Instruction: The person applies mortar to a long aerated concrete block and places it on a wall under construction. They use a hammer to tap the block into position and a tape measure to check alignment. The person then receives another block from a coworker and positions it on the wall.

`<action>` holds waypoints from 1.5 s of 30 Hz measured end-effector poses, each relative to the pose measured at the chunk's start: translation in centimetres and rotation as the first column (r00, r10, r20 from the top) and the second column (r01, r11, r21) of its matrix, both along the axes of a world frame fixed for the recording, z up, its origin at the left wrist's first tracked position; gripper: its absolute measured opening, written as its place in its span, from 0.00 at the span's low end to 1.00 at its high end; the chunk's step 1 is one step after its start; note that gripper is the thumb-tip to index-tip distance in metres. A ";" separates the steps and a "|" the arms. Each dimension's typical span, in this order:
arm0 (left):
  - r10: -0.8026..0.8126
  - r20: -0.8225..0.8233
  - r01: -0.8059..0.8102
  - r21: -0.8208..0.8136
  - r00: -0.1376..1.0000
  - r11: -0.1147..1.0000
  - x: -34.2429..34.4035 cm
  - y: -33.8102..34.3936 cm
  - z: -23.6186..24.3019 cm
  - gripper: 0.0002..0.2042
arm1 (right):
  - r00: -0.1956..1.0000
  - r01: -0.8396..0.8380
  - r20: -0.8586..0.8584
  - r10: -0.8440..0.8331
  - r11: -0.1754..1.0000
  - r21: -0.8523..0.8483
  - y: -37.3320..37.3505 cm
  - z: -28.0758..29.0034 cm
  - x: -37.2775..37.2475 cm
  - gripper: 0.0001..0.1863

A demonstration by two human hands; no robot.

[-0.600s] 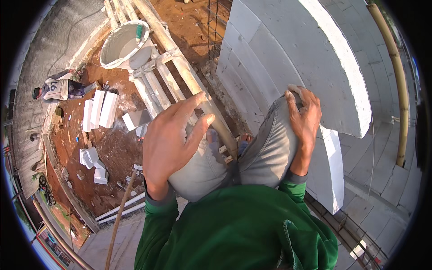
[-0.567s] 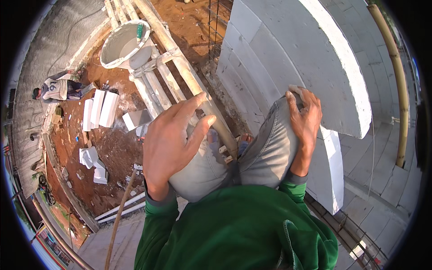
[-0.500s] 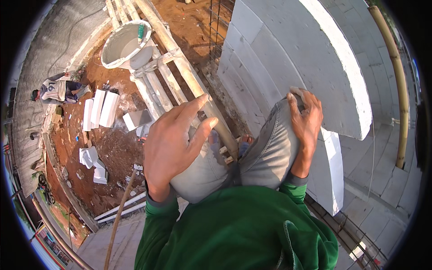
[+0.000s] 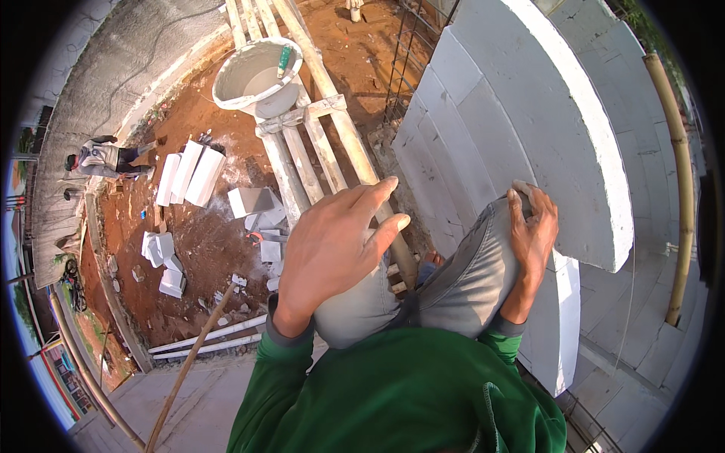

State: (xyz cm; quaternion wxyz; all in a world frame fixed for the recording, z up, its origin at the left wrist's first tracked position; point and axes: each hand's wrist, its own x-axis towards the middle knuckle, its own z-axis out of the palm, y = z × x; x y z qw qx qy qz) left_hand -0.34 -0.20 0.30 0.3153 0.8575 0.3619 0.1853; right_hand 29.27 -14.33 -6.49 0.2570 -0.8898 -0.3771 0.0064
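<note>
Over the right knee lies the leg of a pair of faded grey jeans (image 4: 468, 283), the cloth directly under the right hand (image 4: 535, 225). The fingers of that hand bend loosely over the knee, thumb apart from them, pinching nothing that shows. The cloth should handle as light, soft and dry – easy to gather in a fold near the side seam, where the doubled stitching would bear a tug best. Above the other knee is the left hand (image 4: 328, 253), back upward, thumb and forefinger spread with nothing between them; its other fingers are hidden, and I cannot tell whether the palm touches the jeans.

Just beyond the right hand rises a pale concrete block wall (image 4: 453, 140), its top edge sunlit. It looks stiff and chalky, probably brittle at the corners, so a flat palm would suit it better than hooked fingertips. Ahead runs a bamboo pole scaffold (image 4: 356, 143) with a mortar-smeared bucket (image 4: 240, 69) on it – likely weighty if loaded, best taken by opposite sides of the rim – and a green-handled tool (image 4: 284, 62) leaning inside. Farther off, white blocks (image 4: 202, 177) lie on red soil, near a co-worker (image 4: 104, 160)
</note>
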 end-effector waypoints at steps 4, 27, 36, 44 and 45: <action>-0.014 -0.031 0.013 -0.028 0.999 1.000 0.2 0.3 0.4 0.23 | 1.000 0.000 0.005 0.000 1.000 -0.012 0.3 0.1 0.1 0.16; -0.024 0.005 0.024 0.016 1.000 1.000 -1.1 0.5 -1.1 0.23 | 0.979 -0.192 0.069 0.193 0.981 -0.013 0.8 -0.7 1.0 0.19; -0.042 -0.048 0.038 -0.068 0.998 0.997 -0.7 0.9 -0.5 0.26 | 0.993 -0.116 -0.030 0.116 0.993 -0.003 0.5 -0.9 0.7 0.20; -0.044 -0.099 0.038 -0.068 0.994 0.997 0.0 1.4 -0.7 0.27 | 0.995 -0.081 -0.059 0.081 0.997 0.003 0.4 0.3 0.0 0.19; -0.047 -0.111 0.039 -0.078 0.993 0.996 0.1 1.4 -0.4 0.27 | 0.995 -0.078 -0.059 0.078 0.997 0.009 0.4 0.2 0.1 0.18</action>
